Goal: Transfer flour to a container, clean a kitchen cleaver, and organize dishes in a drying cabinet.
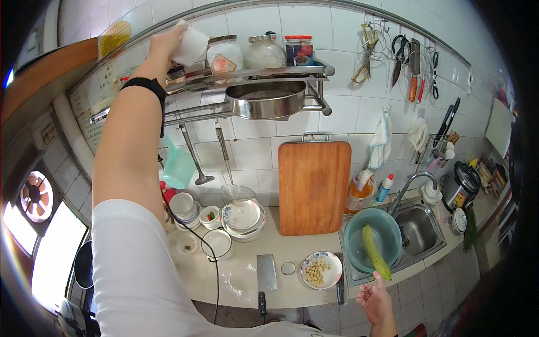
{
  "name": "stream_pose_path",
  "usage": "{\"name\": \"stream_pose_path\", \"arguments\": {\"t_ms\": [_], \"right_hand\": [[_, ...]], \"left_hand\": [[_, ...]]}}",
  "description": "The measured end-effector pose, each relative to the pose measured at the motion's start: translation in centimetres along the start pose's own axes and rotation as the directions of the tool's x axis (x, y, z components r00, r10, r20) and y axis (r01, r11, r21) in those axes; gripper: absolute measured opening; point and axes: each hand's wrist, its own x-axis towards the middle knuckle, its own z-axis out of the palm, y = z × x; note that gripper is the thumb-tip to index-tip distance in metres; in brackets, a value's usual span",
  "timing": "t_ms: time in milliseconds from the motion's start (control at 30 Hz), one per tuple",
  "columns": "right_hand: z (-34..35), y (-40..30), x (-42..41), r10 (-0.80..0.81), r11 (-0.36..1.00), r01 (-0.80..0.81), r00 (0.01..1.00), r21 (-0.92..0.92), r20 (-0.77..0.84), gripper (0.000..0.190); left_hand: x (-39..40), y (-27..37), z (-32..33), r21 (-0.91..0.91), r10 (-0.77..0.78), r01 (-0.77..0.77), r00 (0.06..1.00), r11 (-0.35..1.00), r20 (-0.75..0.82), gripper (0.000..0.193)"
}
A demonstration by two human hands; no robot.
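Observation:
My left hand [167, 38] is raised to the upper wall shelf [252, 74] and grips a tilted white container [191, 45]. Beside that container stand a glass jar of white contents [225, 54], a second glass jar [264, 52] and a red-lidded jar [299, 51]. Low at the right, my right hand [377, 300] holds nothing, its fingers loosely apart. Its fingertips are close to the lower end of a long green gourd [374, 252]; contact is unclear. The gourd leans in a teal plastic basin [351, 242] over the sink's left part.
A cleaver [267, 274], a small round lid [288, 268] and a bowl of diced pale food [321, 269] are on the counter [240, 290]. A black cord [217, 286] crosses its left side near stacked plates [242, 215]. A wooden cutting board [315, 187] leans against the tiles. Scissors [365, 54] hang above.

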Motion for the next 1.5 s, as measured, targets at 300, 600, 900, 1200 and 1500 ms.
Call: {"name": "stream_pose_path", "arguments": {"t_ms": [300, 600, 900, 1200, 1500], "right_hand": [[1.9, 0.4, 0.3, -0.015, 1.000, 0.015, 1.000, -0.003, -0.005, 0.080], [2.6, 0.6, 1.0, 0.035, 0.993, -0.037, 0.999, -0.112, -0.016, 0.077], [2.9, 0.0, 0.2, 0.068, 0.990, -0.070, 0.997, -0.122, -0.024, 0.071], [0.2, 1.2, 1.2, 0.143, 0.956, -0.149, 0.989, -0.253, -0.040, 0.056], [3.6, 4.8, 3.3, 0.397, 0.807, -0.300, 0.913, -0.509, 0.091, 0.045]], "left_hand": [[0.8, -0.4, -0.5, 0.210, -0.081, 0.021, 0.957, 0.978, 0.280, 0.066], [2.6, -2.1, -0.7, 0.456, -0.092, -0.119, 0.906, 0.882, 0.414, 0.063], [0.1, -1.3, -1.3, 0.582, -0.159, -0.254, 0.810, 0.773, 0.564, 0.064], [-7.7, -0.3, -7.3, 0.148, 0.007, -0.046, 0.967, 0.988, 0.254, 0.051], [-37.8, -14.0, -17.1, 0.473, -0.642, 0.437, 0.571, 0.766, 0.512, 0.034]]}}
